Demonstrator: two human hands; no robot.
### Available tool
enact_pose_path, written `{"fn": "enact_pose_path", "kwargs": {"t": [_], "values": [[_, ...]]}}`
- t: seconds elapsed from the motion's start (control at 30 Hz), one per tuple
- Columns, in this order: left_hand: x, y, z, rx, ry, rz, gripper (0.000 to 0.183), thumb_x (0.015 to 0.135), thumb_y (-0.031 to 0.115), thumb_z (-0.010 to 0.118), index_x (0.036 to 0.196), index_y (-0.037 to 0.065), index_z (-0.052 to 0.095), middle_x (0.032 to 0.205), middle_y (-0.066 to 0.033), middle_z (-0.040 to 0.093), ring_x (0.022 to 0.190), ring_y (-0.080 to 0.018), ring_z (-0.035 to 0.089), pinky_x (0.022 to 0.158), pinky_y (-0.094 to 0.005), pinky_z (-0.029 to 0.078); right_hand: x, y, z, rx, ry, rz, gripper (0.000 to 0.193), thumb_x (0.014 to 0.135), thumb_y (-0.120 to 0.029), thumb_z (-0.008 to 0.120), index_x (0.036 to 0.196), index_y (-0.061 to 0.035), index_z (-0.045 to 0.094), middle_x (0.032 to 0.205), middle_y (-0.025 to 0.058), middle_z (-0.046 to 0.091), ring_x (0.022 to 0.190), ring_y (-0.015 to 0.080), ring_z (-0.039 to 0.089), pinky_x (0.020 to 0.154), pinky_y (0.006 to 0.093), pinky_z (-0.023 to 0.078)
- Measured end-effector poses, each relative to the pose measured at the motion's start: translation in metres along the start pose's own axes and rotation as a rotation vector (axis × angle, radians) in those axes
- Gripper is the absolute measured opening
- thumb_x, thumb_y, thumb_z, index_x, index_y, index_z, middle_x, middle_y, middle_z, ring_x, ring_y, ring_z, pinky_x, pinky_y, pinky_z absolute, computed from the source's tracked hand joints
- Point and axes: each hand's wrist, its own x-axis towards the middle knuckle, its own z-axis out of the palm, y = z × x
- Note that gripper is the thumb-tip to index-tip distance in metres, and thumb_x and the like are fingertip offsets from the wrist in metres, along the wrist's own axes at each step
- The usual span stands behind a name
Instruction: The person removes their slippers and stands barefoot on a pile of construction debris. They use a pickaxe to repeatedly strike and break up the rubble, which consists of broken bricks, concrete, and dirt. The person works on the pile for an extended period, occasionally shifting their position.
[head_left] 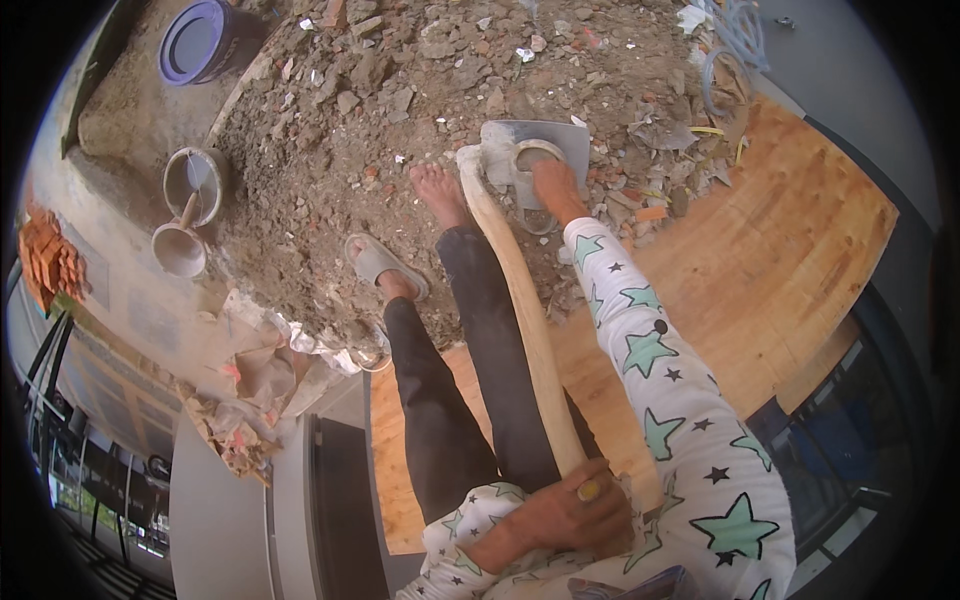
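A hoe lies slanted across my right leg, its long pale wooden handle [525, 310] running up to a broad grey metal blade [560, 138] on the rubble. My left hand [580, 510], with a ring on one finger, is wrapped round the lower end of the handle at my lap. My right hand [556, 188] reaches down to the blade, its fingers in the rounded band of what looks like a grey slide sandal [530, 190] against the metal. My right foot [438, 190] is bare beside the hoe head; my left foot wears a grey sandal [385, 265].
Broken earth and rubble [320, 190] spread ahead. At left stand a mud-stained bowl [218, 190], a scoop-like pan [180, 250] and a purple-blue bucket [195, 42]. Plywood [780, 260] lies under me and to the right. Clear hose [740, 40] coils at far right; bricks [50, 260] are at far left.
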Motion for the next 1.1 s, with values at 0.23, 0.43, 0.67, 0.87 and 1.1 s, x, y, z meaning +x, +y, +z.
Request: {"fn": "enact_pose_path", "kwargs": {"t": [0.23,0.43,0.67,0.87,1.1], "values": [[0.001,-0.002,-0.002,0.028,0.000,0.000,0.017,0.072,0.012,0.065,0.088,0.011,0.061,0.083,-0.0035,0.053,0.084,-0.0182,0.059,0.097,-0.0423,0.049,-0.110,0.068,-0.006,0.057,0.248,-0.061,0.018,0.082,-0.012,0.061,0.096,-0.0043,0.071,0.101,0.0181,0.066,0.090,0.0367,0.067,0.079,0.0454,0.055],[0.004,-0.001,0.001,0.040,0.006,-0.025,0.018,0.070,0.013,0.066,0.087,0.010,0.061,0.081,-0.0031,0.051,0.084,-0.0186,0.059,0.098,-0.0402,0.048,-0.171,0.122,-0.019,0.529,0.615,0.129,0.026,0.072,-0.006,0.066,0.098,-0.0003,0.068,0.112,0.0167,0.064,0.089,0.0365,0.065,0.083,0.0385,0.051],[0.005,0.005,-0.001,-0.020,-0.002,-0.033,0.020,0.069,0.011,0.064,0.088,0.007,0.060,0.083,-0.0051,0.053,0.086,-0.0219,0.060,0.096,-0.0407,0.047,-0.168,0.137,-0.025,1.322,0.944,0.244,0.030,0.067,0.002,0.060,0.096,0.0099,0.066,0.096,0.0079,0.065,0.086,0.0188,0.061,0.087,0.0295,0.046],[0.004,0.001,0.000,-0.019,0.006,-0.047,0.021,0.069,0.010,0.063,0.089,0.006,0.060,0.082,-0.0050,0.052,0.085,-0.0217,0.060,0.095,-0.0410,0.047,-0.144,0.104,-0.084,1.306,1.011,0.151,0.033,0.068,0.003,0.060,0.100,0.0089,0.065,0.098,0.0103,0.065,0.088,0.0236,0.062,0.085,0.0337,0.047],[0.003,0.002,0.002,-0.020,-0.012,-0.035,0.019,0.069,0.010,0.063,0.088,0.007,0.060,0.083,-0.0047,0.053,0.084,-0.0215,0.060,0.096,-0.0412,0.047,-0.081,0.153,-0.056,0.590,0.944,0.126,0.031,0.070,0.002,0.061,0.101,0.0051,0.065,0.102,0.0233,0.066,0.101,0.0407,0.059,0.090,0.0417,0.046]]}}
